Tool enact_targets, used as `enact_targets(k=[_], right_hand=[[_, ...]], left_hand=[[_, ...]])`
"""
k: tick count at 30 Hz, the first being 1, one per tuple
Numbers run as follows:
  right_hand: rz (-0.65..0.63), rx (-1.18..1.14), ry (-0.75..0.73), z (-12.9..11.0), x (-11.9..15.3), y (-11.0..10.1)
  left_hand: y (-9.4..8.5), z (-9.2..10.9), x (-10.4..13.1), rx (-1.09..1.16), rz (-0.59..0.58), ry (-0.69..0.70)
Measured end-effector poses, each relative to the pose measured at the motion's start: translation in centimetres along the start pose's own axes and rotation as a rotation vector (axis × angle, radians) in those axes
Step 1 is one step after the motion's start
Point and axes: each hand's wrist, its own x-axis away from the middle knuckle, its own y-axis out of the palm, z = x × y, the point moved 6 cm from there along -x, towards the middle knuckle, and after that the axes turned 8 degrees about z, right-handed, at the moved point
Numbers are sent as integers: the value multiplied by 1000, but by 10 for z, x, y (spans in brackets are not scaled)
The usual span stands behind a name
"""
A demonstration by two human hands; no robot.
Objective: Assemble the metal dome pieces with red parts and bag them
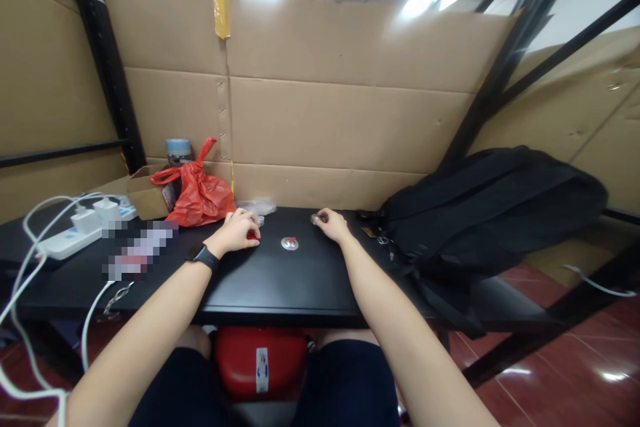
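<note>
My left hand (pixel 239 230), with a dark watch on its wrist, rests low over the black tabletop. Its fingers are curled around a small red piece (pixel 253 235), mostly hidden by the hand; its kind is unclear. Farther right, my right hand (pixel 331 223) pinches a small, shiny round thing (pixel 315 219) between thumb and fingers at the table's far side. Between the two hands lies a clear round disc (pixel 286 245) with a red bit at its middle, touched by neither hand.
Left of my hands stand a knotted red plastic bag (pixel 203 197), a cardboard box (pixel 149 193) and a white power strip (pixel 67 245) with cables. Clear plastic wrapping (pixel 260 205) lies behind my left hand. At right slumps a black backpack (pixel 495 207). Cardboard walls (pixel 325 120) close the back.
</note>
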Motion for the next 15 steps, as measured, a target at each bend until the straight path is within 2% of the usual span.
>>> enact_targets(k=[4,8,13,15], right_hand=[[33,-57,1,1,-3,3],[74,-109,-7,3,-5,2],[128,-176,-19,2,-7,-4],[145,-200,-19,0,-7,-7]], left_hand=[[1,6,0,-7,-14,8],[-9,12,0,-2,-13,12],[-18,4,5,7,-81,7],[-16,4,5,-4,-45,1]])
